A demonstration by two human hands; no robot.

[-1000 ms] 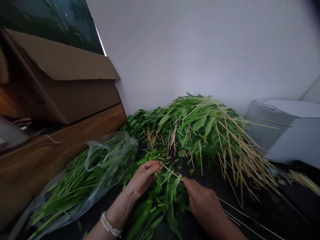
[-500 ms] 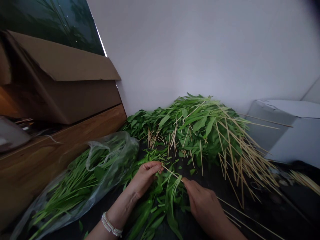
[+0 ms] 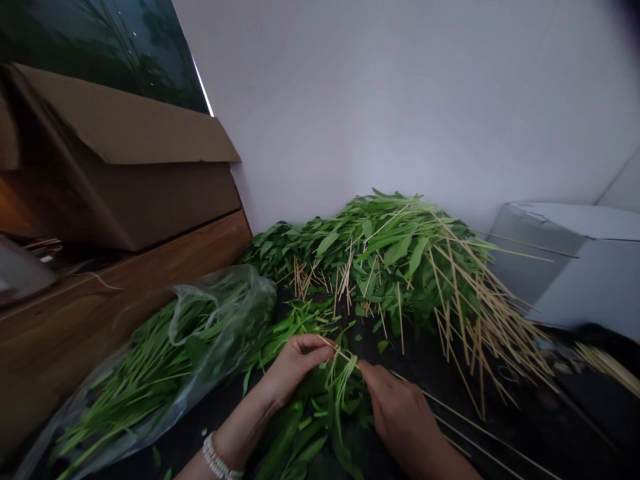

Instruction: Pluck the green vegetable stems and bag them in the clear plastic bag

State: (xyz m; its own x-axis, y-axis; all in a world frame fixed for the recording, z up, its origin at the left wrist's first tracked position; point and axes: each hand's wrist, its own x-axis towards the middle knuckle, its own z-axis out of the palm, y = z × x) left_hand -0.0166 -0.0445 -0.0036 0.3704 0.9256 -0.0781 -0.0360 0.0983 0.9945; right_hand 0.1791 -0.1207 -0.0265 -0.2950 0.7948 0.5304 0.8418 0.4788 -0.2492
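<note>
A thin bamboo skewer (image 3: 346,356) slants between my two hands, with pale green stems looped or threaded over it. Leafy greens (image 3: 343,393) hang from it in a bunch. My left hand (image 3: 300,363) pinches a green stem at the skewer's far end, thumb against forefinger; the exact contact is partly hidden. Wrapped round the skewer close to the hanging stems is my right hand (image 3: 395,400), its fingers closed. Loose cut greens (image 3: 295,327) lie just beyond and beneath my left hand on the dark surface.
A clear plastic bag (image 3: 240,300) of long greens lies at left. Against the wall rises a pile of skewered greens (image 3: 370,247), its bamboo sticks (image 3: 500,320) jutting right. An open cardboard box (image 3: 165,200) stands at back left, a white box (image 3: 600,267) at right. Loose skewers (image 3: 465,417) lie beside my right arm.
Both hands have come slightly lower, and the gap between them has narrowed. The skewer and its hanging greens have moved down with them. The view has shifted slightly.
</note>
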